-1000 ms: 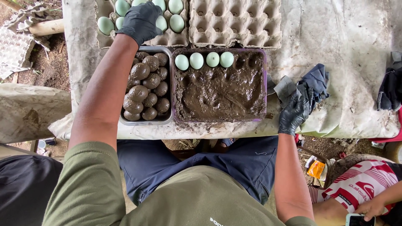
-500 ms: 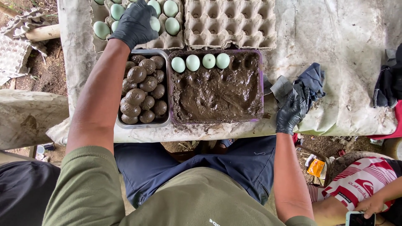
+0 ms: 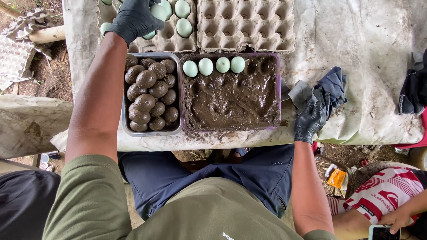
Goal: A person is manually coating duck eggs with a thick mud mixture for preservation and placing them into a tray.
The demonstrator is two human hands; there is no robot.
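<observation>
My left hand (image 3: 133,18), in a black glove, reaches over the grey cardboard egg tray (image 3: 178,42) at the far left and closes on a pale green egg (image 3: 159,12). More pale green eggs sit in that tray. My gloved right hand (image 3: 311,118) rests on a dark cloth (image 3: 331,84) at the table's near edge. Between my arms sit a metal pan (image 3: 126,129) of mud-coated eggs (image 3: 147,79) and a purple-rimmed tray of brown mud (image 3: 233,100), with several clean green eggs (image 3: 214,65) lined along its far side.
An empty egg tray (image 3: 247,22) lies beside the first. The table (image 3: 364,40) is covered with stained white sheeting. Dark clothing (image 3: 411,91) lies at the right edge. Another person in red and white stripes (image 3: 384,195) holds a phone (image 3: 382,232) lower right. More egg cartons (image 3: 18,44) lie left.
My left hand has stayed over the egg tray while my view moved closer and shifted slightly. My right hand remains on the cloth.
</observation>
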